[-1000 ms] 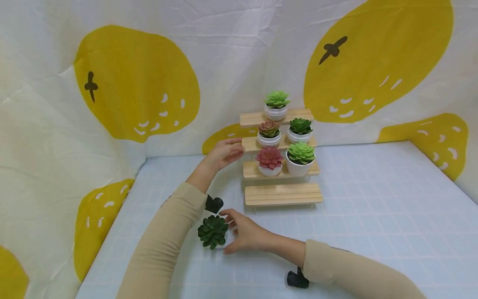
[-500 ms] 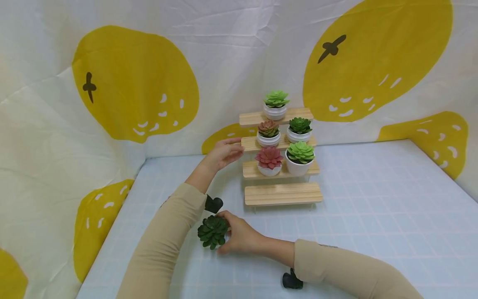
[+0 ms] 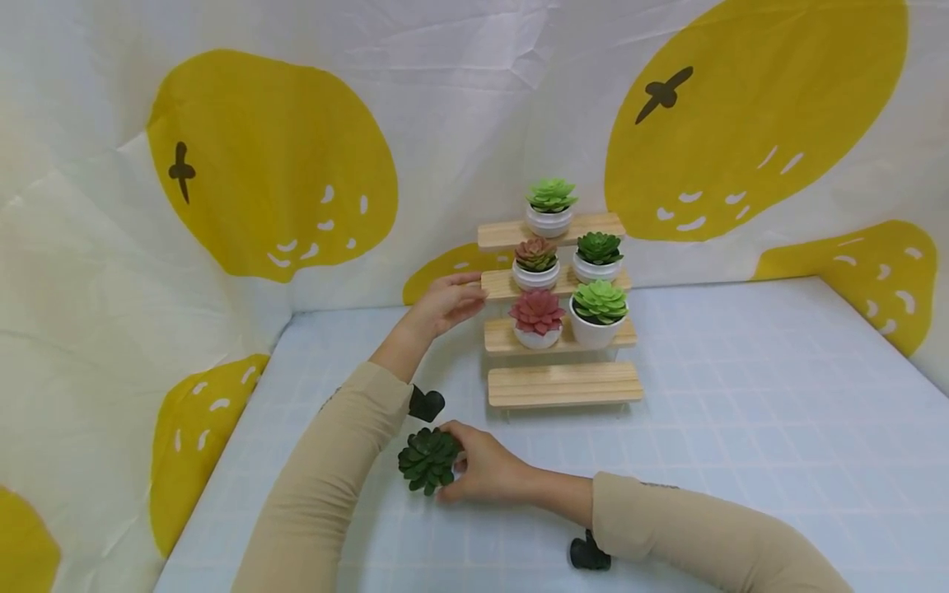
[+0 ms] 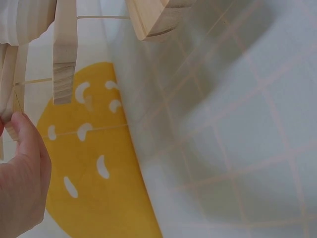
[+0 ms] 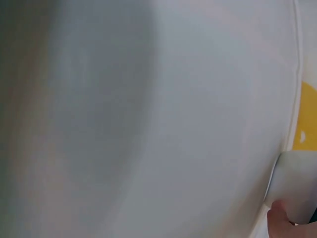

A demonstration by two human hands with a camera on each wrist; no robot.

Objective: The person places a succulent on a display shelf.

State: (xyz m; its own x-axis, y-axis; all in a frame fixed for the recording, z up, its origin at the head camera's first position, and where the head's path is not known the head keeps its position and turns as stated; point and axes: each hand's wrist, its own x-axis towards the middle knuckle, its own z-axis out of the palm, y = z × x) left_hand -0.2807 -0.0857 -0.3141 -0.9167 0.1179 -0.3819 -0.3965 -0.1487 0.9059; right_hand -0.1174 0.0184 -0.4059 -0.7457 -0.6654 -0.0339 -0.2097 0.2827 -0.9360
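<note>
My right hand (image 3: 485, 469) grips the white pot of a dark green succulent (image 3: 428, 459) at the front of the table, thumb and fingers around its right side. In the right wrist view, the thumb (image 5: 280, 220) presses against the smooth pot (image 5: 294, 183), low by the tabletop. My left hand (image 3: 446, 305) holds the left end of a tiered wooden plant stand (image 3: 565, 385), at its second board from the top; in the left wrist view, the fingers (image 4: 29, 144) pinch that board's end. The stand's lowest board is bare.
Several potted succulents stand on the upper boards: light green (image 3: 551, 198) on top, reddish-green (image 3: 536, 259) and dark green (image 3: 597, 251) below, then pink (image 3: 537, 315) and light green (image 3: 599, 309). A patterned curtain (image 3: 460, 115) hangs behind the table (image 3: 741, 428).
My right hand has closed from beside the dark green succulent onto its pot, and the plant has shifted very slightly right. My left hand stays at the stand.
</note>
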